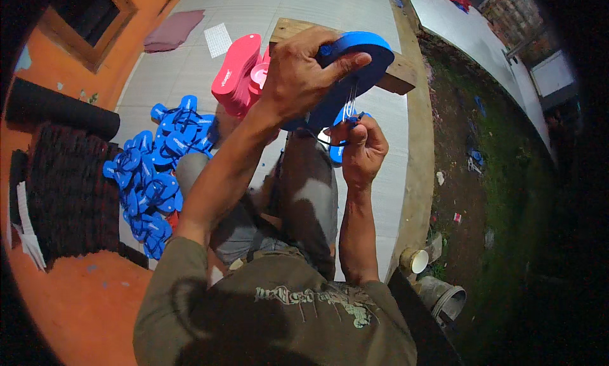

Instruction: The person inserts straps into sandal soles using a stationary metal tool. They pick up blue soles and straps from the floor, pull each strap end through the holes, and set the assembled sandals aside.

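Note:
Up in front of me, my left hand (303,71) grips a blue flip-flop sole (371,52), its thumb lying across the face and the sole tilted. Just below it, my right hand (363,149) pinches a dark blue strap (356,119) between thumb and fingers. Thin shiny metal wires (351,100) run between that strap and the sole's underside; whether they belong to a tool I cannot make out. Another blue sole (336,153) shows partly behind my right hand. A wooden beam (399,77) lies behind the held sole.
Pink soles (236,77) stand stacked beyond my left forearm, with a pink roll (259,75) beside them. A heap of blue flip-flops (149,175) lies on the tiles at left, near black rolled material (63,109). Tins (415,262) stand at the right, by the floor's edge.

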Demonstrator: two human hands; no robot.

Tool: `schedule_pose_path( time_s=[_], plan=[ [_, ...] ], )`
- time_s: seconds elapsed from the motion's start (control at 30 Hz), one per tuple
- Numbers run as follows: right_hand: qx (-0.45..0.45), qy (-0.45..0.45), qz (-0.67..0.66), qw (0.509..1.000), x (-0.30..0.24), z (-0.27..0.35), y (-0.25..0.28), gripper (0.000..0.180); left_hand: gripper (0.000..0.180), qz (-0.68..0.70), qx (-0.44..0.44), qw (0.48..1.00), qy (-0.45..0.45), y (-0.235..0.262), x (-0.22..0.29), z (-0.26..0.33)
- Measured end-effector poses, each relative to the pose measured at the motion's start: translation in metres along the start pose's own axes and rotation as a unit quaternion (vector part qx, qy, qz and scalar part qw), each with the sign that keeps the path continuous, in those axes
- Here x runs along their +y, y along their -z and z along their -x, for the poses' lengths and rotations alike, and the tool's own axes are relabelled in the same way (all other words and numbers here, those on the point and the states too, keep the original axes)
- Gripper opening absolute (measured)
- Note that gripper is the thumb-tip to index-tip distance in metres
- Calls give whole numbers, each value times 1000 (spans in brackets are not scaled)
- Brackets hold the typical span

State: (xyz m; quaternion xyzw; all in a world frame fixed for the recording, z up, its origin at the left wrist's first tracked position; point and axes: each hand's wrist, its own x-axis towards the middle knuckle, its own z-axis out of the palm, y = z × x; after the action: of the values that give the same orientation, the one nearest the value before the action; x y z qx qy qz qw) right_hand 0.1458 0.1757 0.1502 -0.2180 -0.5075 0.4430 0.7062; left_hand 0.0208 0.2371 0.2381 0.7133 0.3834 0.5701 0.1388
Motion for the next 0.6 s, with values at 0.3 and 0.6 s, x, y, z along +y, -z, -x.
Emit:
schedule_pose_path(
  time_s=[0.3,0.6],
  plan=[
    [39,-1,-56,998,11,5,-10,27,37,129,-55,986,86,-1,2,4],
    [109,6,-84,990,24,14,-13,25,28,184,-59,971,143,-2,8,4]
  ],
)
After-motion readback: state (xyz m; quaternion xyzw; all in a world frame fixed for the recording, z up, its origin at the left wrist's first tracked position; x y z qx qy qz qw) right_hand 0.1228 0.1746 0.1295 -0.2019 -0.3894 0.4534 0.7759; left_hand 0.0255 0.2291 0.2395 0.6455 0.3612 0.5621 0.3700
